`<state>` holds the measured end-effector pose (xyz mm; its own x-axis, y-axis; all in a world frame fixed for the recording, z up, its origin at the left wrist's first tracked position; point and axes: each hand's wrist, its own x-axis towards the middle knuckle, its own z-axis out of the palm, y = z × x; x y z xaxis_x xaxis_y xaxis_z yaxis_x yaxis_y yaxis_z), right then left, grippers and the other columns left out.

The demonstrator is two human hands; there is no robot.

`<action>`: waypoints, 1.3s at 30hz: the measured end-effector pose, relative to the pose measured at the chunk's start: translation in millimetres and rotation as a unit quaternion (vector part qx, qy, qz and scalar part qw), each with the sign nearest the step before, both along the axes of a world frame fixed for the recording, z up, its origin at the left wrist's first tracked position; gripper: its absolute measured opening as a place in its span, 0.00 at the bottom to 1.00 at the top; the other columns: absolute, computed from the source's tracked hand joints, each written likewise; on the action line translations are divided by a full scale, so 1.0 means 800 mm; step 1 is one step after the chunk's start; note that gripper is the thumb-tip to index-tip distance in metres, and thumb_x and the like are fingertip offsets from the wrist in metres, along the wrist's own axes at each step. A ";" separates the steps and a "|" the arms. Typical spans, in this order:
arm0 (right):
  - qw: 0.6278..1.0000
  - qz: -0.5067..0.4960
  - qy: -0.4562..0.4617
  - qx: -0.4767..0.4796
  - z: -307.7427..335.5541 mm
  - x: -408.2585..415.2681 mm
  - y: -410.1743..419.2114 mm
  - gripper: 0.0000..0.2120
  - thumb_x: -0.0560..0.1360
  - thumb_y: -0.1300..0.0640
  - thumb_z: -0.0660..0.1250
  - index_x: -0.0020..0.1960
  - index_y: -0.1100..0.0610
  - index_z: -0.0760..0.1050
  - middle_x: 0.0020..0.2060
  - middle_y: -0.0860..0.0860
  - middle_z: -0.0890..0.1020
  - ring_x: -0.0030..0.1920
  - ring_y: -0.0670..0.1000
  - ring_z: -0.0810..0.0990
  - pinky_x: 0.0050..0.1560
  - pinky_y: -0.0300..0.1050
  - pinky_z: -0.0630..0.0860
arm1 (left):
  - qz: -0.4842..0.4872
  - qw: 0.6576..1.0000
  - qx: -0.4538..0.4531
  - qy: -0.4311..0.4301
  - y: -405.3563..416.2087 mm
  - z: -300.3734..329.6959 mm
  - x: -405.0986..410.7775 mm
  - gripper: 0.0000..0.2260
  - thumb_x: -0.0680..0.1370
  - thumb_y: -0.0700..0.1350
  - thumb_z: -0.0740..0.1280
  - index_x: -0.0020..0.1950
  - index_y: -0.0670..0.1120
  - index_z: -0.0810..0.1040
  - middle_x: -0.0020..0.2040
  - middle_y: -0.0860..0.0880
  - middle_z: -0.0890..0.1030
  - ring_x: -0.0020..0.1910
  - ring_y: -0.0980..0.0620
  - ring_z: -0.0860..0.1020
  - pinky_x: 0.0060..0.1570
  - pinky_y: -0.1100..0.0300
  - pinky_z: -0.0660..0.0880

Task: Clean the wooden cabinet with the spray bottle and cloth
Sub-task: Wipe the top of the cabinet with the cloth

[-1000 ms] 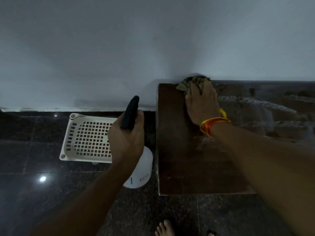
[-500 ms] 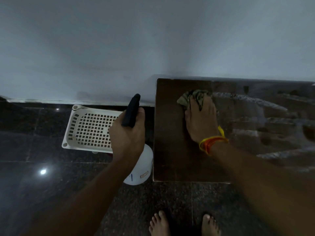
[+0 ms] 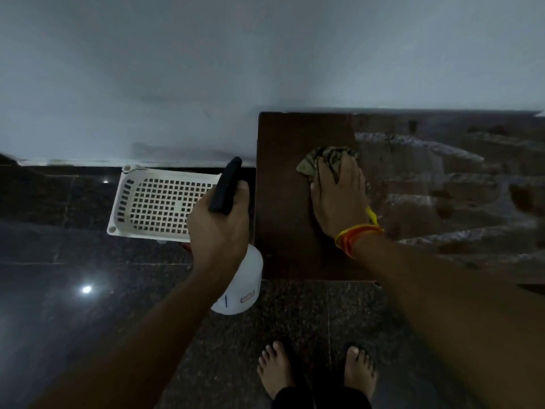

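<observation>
Two hands are engaged. The right hand [image 3: 339, 199] lies flat, fingers fairly straight, pressing the cloth [image 3: 323, 162] onto the cabinet [image 3: 283, 231] top near its left end; the cloth bunches out ahead of the fingertips. The left hand [image 3: 219, 228] is curled round the neck of the bottle [image 3: 244, 284], thumb alongside the dark spray head [image 3: 225, 185], holding it off the cabinet's left edge, above the floor [image 3: 59, 261] and partly over a white basket [image 3: 156, 202] that lies by the wall.

Finding: the strip of top left of and around the cloth looks dark and even. The area to the right shows pale streaks and dark blotches; whether these are wet film, dust or reflections cannot be told in this dim light.

Judgement: wiping is the step in hand, and much of the top appears unfinished.

Recommendations:
- Keep the palm flat with even pressure, so the cloth stays under the hand and does not roll out ahead of it.
- Work in overlapping passes from the even strip toward the streaked side, right to the back edge at the wall.
- Refold the cloth to a fresh face if smearing appears.
- Hold the bottle upright and clear of the wiped area; drips would mark it.
</observation>
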<state>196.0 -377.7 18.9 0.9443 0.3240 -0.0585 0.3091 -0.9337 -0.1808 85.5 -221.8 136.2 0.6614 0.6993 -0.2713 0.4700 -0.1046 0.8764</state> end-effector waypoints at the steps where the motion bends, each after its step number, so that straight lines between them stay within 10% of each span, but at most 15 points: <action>1: 1.000 0.001 0.003 -0.002 0.002 -0.018 -0.006 0.26 0.79 0.47 0.48 0.71 0.57 0.65 0.70 0.68 0.63 0.70 0.69 0.61 0.70 0.64 0.58 | 0.003 1.000 -0.007 -0.001 0.000 0.002 -0.003 0.10 0.78 0.52 0.67 0.36 0.55 0.75 0.36 0.42 0.81 0.31 0.39 0.78 0.35 0.37 0.78; 31: 0.998 0.002 0.067 -0.020 0.015 -0.151 -0.144 0.23 0.79 0.47 0.49 0.70 0.54 0.67 0.72 0.63 0.63 0.72 0.65 0.61 0.70 0.62 0.63 | -0.007 0.999 -0.031 -0.019 -0.128 0.020 -0.011 0.10 0.78 0.50 0.67 0.37 0.55 0.75 0.32 0.50 0.78 0.32 0.44 0.78 0.35 0.38 0.79; 39: 0.996 0.028 0.079 -0.022 0.017 -0.076 -0.129 0.24 0.82 0.47 0.49 0.77 0.52 0.54 0.76 0.61 0.49 0.76 0.62 0.47 0.75 0.57 0.45 | -0.002 1.000 -0.017 0.001 -0.146 0.004 -0.010 0.10 0.77 0.53 0.67 0.37 0.55 0.75 0.34 0.51 0.79 0.35 0.40 0.80 0.37 0.38 0.80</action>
<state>135.1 -480.7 32.2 0.9025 0.3701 -0.2203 0.3322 -0.9237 -0.1910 77.5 -338.3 139.1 0.6633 0.6870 -0.2966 0.4719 -0.0765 0.8783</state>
